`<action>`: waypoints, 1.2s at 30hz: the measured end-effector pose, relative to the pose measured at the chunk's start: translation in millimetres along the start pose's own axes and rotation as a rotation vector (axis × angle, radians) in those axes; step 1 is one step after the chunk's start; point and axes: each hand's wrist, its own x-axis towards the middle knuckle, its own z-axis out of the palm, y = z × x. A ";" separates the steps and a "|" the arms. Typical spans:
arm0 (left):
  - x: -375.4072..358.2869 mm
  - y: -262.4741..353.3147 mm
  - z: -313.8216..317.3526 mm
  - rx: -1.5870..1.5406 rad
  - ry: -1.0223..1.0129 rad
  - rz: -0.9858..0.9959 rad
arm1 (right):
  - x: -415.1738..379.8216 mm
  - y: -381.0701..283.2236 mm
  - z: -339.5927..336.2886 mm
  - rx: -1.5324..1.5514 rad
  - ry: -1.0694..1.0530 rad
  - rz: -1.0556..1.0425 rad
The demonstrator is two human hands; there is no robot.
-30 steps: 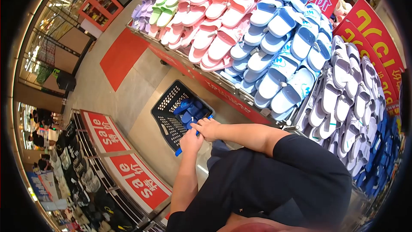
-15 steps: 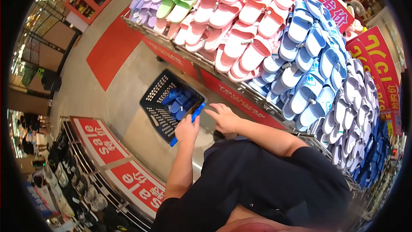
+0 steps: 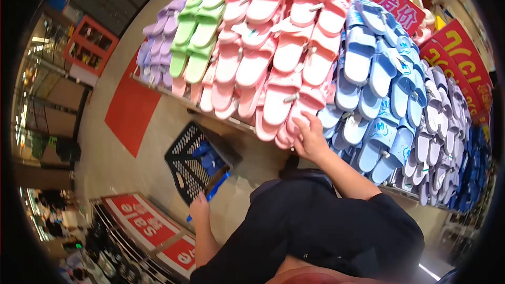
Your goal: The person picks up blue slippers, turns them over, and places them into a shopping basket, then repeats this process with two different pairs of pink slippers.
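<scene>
My left hand (image 3: 199,209) is closed around the blue handle (image 3: 216,188) of a black shopping basket (image 3: 181,153), which hangs tilted low over the floor. Inside the basket lie blue slippers (image 3: 209,159). At the lower edge of the rack, my right hand (image 3: 311,138) has its fingers on a pink slipper (image 3: 291,129), gripping its edge. More pink slippers (image 3: 279,94) hang above it in rows. Light blue slippers (image 3: 386,131) are just to the right of that hand.
Green slippers (image 3: 194,37) and purple slippers (image 3: 158,47) fill the rack's left end, with grey-lilac slippers (image 3: 434,115) on the right. A lower shoe rack with a red sale sign (image 3: 139,221) stands at the lower left. A red mat (image 3: 131,113) lies on the floor.
My right hand has moved from near the basket handle up to the pink slippers. My left hand has moved down and left with the basket, still on its handle. The view has shifted.
</scene>
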 end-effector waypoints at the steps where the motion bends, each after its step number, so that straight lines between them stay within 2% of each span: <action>1: 8.5 -6.3 6.5 -0.034 0.009 -0.028 | 12.6 5.4 0.1 -0.018 0.022 -0.012; 4: 18.1 -17.0 11.2 0.031 -0.017 -0.093 | 32.5 14.9 5.0 -0.030 0.016 -0.094; 8: 13.3 -33.0 -13.6 0.136 -0.075 0.073 | 34.1 16.7 16.6 -0.139 -0.078 0.040; 12: 48.9 -1.1 -35.7 0.209 -0.301 0.140 | 26.1 25.2 28.3 -0.180 -0.083 0.058; 18: 142.1 43.3 -28.7 0.321 -0.650 0.417 | 26.9 23.8 45.4 -0.210 -0.026 0.124; 22: 208.0 109.9 -39.9 0.424 -0.958 0.694 | 23.3 22.9 57.3 -0.301 0.021 0.144; 25: 217.9 228.9 -110.8 0.314 -1.026 1.003 | 19.2 28.0 61.7 -0.324 -0.002 0.137; 27: 196.2 328.1 -182.0 0.110 -0.966 1.187 | 19.8 24.5 59.8 -0.326 -0.006 0.149; 28: 195.5 363.9 -195.9 -0.027 -0.957 1.305 | 21.1 21.3 57.7 -0.319 -0.010 0.164; 29: 185.8 398.5 -210.6 -0.223 -0.919 1.331 | 22.1 16.3 55.0 -0.312 -0.013 0.180; 30: 176.8 433.9 -222.7 -0.309 -0.569 1.597 | 22.9 10.7 51.5 -0.301 -0.010 0.189; 31: 171.2 471.0 -227.0 -0.425 -0.427 1.661 | 24.2 4.2 46.6 -0.291 -0.006 0.197; 32: 176.9 511.4 -222.6 -0.551 -0.184 1.845 | 24.9 -4.2 40.3 -0.282 -0.002 0.205; 33: 178.5 550.8 -216.8 -0.581 -0.139 1.806 | 26.9 -16.7 30.6 -0.239 0.038 0.221; 34: 167.4 584.2 -227.1 -0.536 0.074 1.920 | 20.5 -19.6 29.6 -0.252 0.062 0.252; 36: 168.6 651.4 -214.7 -0.416 0.259 1.858 | 1.7 -28.2 30.8 -0.275 0.115 0.316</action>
